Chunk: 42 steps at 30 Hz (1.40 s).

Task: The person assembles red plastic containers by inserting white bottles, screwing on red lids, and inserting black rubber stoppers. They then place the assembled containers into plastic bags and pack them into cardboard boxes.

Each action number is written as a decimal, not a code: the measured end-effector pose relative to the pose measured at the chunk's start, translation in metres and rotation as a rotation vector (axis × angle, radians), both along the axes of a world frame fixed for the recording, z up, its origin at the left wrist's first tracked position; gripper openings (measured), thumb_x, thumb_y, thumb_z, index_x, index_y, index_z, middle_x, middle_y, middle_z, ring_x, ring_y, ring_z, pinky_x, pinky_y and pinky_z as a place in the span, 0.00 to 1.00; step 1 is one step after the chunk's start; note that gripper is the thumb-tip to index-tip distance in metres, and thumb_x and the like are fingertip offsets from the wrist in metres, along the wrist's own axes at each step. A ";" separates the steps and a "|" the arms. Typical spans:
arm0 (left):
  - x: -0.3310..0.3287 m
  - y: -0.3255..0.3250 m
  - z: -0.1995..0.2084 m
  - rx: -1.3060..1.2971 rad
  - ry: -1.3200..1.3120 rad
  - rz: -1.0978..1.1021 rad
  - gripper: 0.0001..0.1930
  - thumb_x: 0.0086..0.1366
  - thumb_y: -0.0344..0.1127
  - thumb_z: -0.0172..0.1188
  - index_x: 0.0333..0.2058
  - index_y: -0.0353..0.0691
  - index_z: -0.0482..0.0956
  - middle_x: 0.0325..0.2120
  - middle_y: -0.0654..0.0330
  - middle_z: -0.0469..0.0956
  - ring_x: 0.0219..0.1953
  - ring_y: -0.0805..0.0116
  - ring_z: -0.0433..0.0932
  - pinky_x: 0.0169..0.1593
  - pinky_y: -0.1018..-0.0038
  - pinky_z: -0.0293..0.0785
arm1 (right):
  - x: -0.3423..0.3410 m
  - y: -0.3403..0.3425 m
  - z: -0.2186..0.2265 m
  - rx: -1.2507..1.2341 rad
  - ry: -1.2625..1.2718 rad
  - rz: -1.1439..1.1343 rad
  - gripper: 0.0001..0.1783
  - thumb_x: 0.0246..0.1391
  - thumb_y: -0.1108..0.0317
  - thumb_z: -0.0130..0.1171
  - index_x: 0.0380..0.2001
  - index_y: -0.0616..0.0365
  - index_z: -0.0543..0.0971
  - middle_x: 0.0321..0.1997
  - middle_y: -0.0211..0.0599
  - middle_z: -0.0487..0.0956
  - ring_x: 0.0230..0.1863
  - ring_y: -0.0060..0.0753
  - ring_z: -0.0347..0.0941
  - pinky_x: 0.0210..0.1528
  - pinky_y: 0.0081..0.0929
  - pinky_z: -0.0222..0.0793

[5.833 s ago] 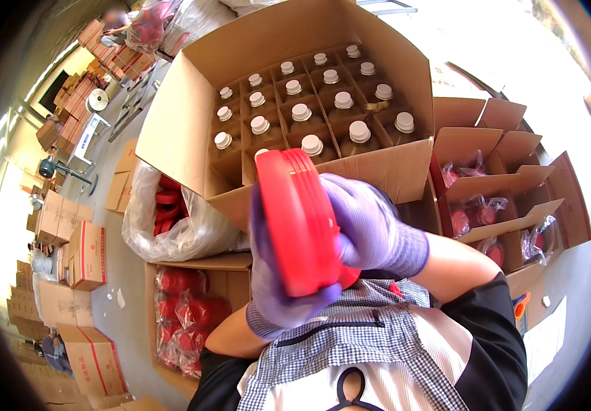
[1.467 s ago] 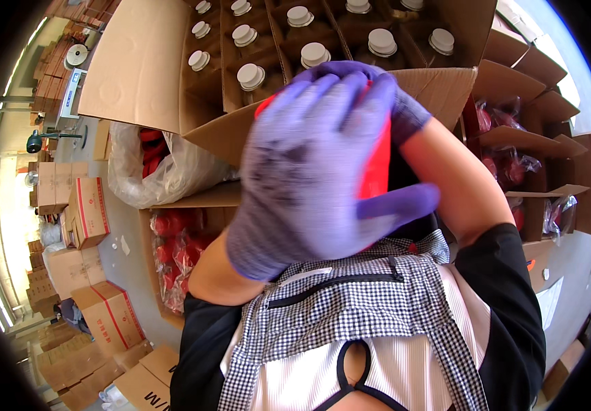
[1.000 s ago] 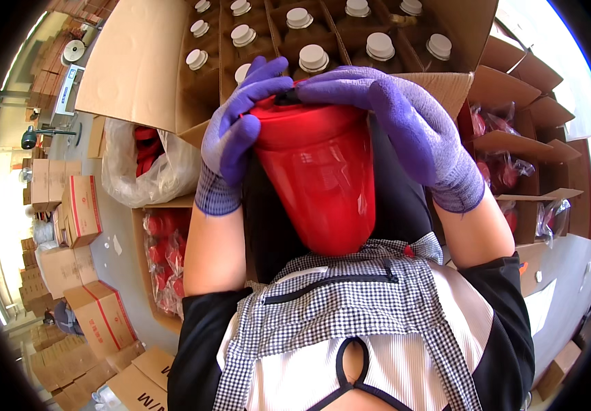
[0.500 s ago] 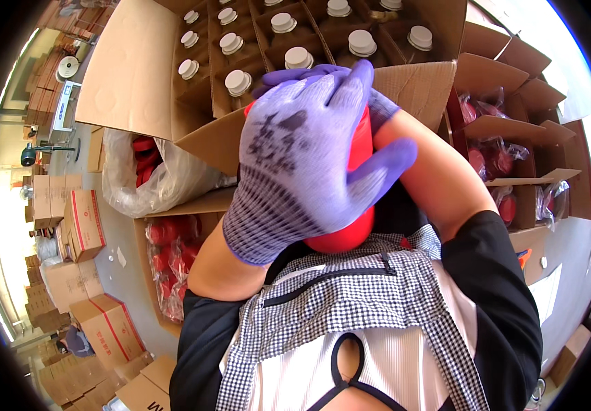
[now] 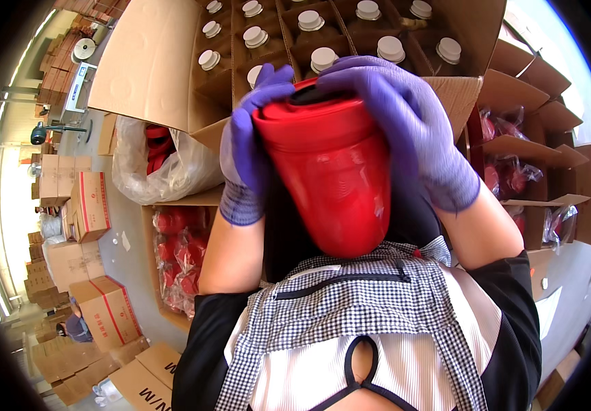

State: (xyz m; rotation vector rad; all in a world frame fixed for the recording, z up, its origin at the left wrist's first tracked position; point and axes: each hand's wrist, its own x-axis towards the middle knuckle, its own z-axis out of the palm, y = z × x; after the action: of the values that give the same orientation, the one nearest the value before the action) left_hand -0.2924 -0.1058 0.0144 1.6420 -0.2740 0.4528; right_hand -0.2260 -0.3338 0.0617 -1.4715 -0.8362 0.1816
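Note:
A large glossy red flask body (image 5: 333,178), rounded at its lower end, leans against my lap with its wide rim tilted away from me. Something black (image 5: 319,96) shows within the rim. At its left side, my left hand (image 5: 246,147), in a purple coated glove, curls its fingers against the rim. My right hand (image 5: 412,123), gloved alike, is wrapped over the rim's right edge, with fingers on top and the palm along the side. Just beyond the hands stands an open carton (image 5: 141,68) with several white-capped bottles (image 5: 323,58) in cardboard dividers.
On the left, a clear plastic bag (image 5: 127,161) holds red parts, above a box of red wrapped pieces (image 5: 179,257). Divided cartons (image 5: 535,151) with bagged red pieces stand on the right. Stacked boxes (image 5: 107,312) and another person (image 5: 76,325) are farther left.
My left hand has come off the top of the red flask body and down to its left side. My right hand now shows on the right of the rim. The view has shifted slightly.

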 end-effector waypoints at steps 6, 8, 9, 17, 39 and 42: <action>-0.010 -0.045 0.067 0.701 -0.324 0.035 0.38 0.70 0.66 0.50 0.53 0.30 0.80 0.50 0.44 0.81 0.59 0.42 0.75 0.68 0.53 0.63 | 0.058 0.021 -0.076 0.387 0.568 0.479 0.26 0.70 0.59 0.45 0.58 0.69 0.77 0.63 0.48 0.78 0.63 0.38 0.76 0.70 0.35 0.67; -0.014 -0.055 0.079 0.834 -0.314 0.076 0.40 0.71 0.68 0.45 0.54 0.30 0.80 0.50 0.46 0.81 0.59 0.44 0.76 0.69 0.54 0.62 | 0.059 0.023 -0.073 0.563 0.851 0.664 0.26 0.72 0.58 0.44 0.59 0.68 0.77 0.67 0.51 0.74 0.67 0.40 0.71 0.73 0.37 0.61; -0.015 -0.057 0.081 0.865 -0.286 0.104 0.42 0.72 0.69 0.40 0.55 0.31 0.80 0.50 0.48 0.82 0.60 0.46 0.76 0.71 0.54 0.61 | 0.056 0.020 -0.070 0.547 0.826 0.574 0.27 0.72 0.58 0.43 0.59 0.68 0.77 0.68 0.51 0.73 0.68 0.41 0.70 0.74 0.37 0.59; 0.006 0.033 0.016 0.843 -0.612 0.160 0.31 0.81 0.49 0.38 0.67 0.27 0.65 0.69 0.43 0.65 0.73 0.51 0.60 0.77 0.57 0.45 | 0.019 -0.020 0.006 0.115 -0.124 -0.034 0.27 0.68 0.66 0.48 0.66 0.71 0.70 0.66 0.51 0.75 0.69 0.42 0.70 0.73 0.39 0.60; -0.038 -0.021 0.023 0.080 0.012 0.058 0.16 0.75 0.38 0.50 0.39 0.30 0.81 0.49 0.45 0.80 0.64 0.50 0.72 0.68 0.58 0.63 | 0.023 -0.001 -0.024 0.041 0.022 0.313 0.41 0.75 0.44 0.30 0.46 0.70 0.84 0.57 0.52 0.81 0.69 0.50 0.67 0.77 0.44 0.51; -0.050 -0.028 0.050 0.503 -0.144 0.273 0.16 0.73 0.37 0.55 0.49 0.30 0.81 0.54 0.44 0.79 0.65 0.48 0.71 0.69 0.57 0.62 | 0.019 0.009 -0.053 0.173 0.279 0.208 0.39 0.76 0.44 0.32 0.45 0.69 0.84 0.53 0.49 0.84 0.66 0.47 0.70 0.76 0.43 0.53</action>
State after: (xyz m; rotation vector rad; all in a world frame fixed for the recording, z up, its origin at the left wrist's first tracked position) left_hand -0.3427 -0.1335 0.0646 2.1546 -0.2871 0.7552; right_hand -0.2071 -0.3246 0.0085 -1.1645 -0.7558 0.4497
